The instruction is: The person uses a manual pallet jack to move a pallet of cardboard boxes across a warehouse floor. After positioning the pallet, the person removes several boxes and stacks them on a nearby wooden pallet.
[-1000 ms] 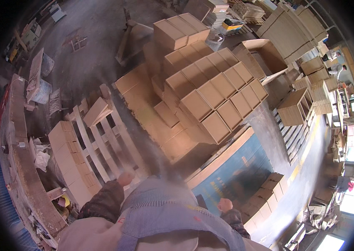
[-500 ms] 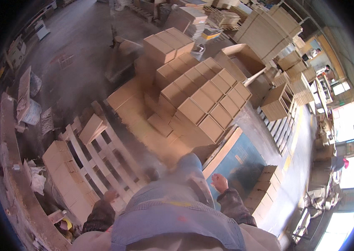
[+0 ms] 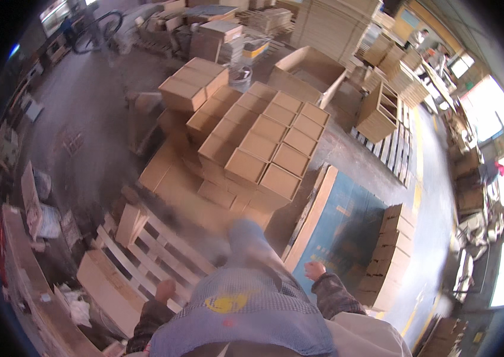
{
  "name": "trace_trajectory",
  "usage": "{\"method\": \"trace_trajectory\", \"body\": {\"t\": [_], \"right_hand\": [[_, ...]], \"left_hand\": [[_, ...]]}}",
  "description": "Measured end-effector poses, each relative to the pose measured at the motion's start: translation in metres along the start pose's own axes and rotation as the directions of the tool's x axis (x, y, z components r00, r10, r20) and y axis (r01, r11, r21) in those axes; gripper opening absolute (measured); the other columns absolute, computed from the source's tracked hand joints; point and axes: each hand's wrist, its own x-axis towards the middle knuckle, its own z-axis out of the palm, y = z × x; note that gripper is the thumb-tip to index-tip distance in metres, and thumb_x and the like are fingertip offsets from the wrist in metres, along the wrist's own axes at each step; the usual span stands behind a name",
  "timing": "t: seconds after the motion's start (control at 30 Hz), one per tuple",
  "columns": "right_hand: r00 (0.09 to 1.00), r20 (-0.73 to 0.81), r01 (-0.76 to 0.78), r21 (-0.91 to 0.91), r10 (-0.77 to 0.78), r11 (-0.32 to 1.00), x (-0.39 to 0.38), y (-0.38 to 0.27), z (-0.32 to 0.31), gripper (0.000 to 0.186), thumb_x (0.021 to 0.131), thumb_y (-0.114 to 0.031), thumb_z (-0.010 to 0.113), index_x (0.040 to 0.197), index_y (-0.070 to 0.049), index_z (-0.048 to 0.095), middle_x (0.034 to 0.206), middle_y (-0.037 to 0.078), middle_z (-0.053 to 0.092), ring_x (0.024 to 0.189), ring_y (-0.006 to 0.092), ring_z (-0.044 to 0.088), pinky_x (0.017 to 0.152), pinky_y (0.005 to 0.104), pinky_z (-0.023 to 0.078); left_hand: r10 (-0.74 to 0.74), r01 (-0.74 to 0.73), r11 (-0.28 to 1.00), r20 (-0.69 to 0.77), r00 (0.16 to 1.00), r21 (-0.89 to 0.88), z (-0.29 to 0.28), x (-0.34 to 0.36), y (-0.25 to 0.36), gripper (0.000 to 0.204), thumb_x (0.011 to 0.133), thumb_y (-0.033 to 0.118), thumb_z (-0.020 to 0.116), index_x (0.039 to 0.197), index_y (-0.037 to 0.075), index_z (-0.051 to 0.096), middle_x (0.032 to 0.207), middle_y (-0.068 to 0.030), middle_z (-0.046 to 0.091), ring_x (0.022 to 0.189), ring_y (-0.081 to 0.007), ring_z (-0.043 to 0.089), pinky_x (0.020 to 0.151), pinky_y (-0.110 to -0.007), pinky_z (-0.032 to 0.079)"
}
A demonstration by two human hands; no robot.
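My left hand is low on the left, above the slats of a wooden pallet. It looks rounded, but blur hides its fingers. To the right, my right hand hovers over the edge of a blue panel, with its fingers curled in and nothing visible in them. One leg in blue trousers reaches forward between the hands. Ahead of it stands a stack of brown open-fronted boxes on a layer of brown board.
Stacked brown pieces line the blue panel's right side. More lie on the left pallet. A large open bin stands behind the boxes, and a slatted pallet with a wooden frame is at right. People work far right.
The view has swung so that the box stack sits further left and nearer. My left hand shows slightly more to the right; my right hand stays beside the blue panel.
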Motion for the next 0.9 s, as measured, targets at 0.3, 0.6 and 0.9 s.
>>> {"method": "trace_trajectory", "body": {"t": [0.3,0.6,0.9], "right_hand": [[0.947,-0.243,0.208,-0.029,-0.209,0.978,-0.012,0.012,0.043,0.023,0.078,-0.025,0.069,0.087,-0.004,0.064,0.087,0.012,0.068,0.085,0.0326,0.067,0.074,0.0437,0.055],[0.85,0.022,-0.473,0.472,0.526,0.744,-0.104,0.167,0.086,0.022,0.084,-0.027,0.063,0.077,-0.006,0.064,0.076,0.007,0.066,0.065,0.026,0.065,0.06,0.038,0.054],[0.787,0.035,-0.453,0.709,0.616,0.54,-0.115,0.174,0.099,0.025,0.09,-0.021,0.058,0.077,-0.002,0.067,0.061,0.008,0.062,0.055,0.0159,0.063,0.049,0.0334,0.051]], "left_hand": [[0.691,-0.684,0.708,0.027,0.722,0.172,0.033,0.07,0.367,0.046,0.089,0.023,0.064,0.128,0.0,0.053,0.126,-0.0215,0.059,0.118,-0.0392,0.054,0.101,-0.045,0.042],[0.499,-0.521,0.597,0.227,0.837,0.61,0.132,0.21,0.549,0.042,0.087,0.019,0.067,0.121,0.001,0.05,0.126,-0.0213,0.056,0.117,-0.0377,0.053,0.097,-0.046,0.044],[0.625,-0.525,0.469,0.153,0.766,0.711,0.159,0.289,0.626,0.047,0.088,0.013,0.06,0.131,0.003,0.044,0.103,-0.0169,0.068,0.093,-0.036,0.065,0.085,-0.045,0.051]]}}
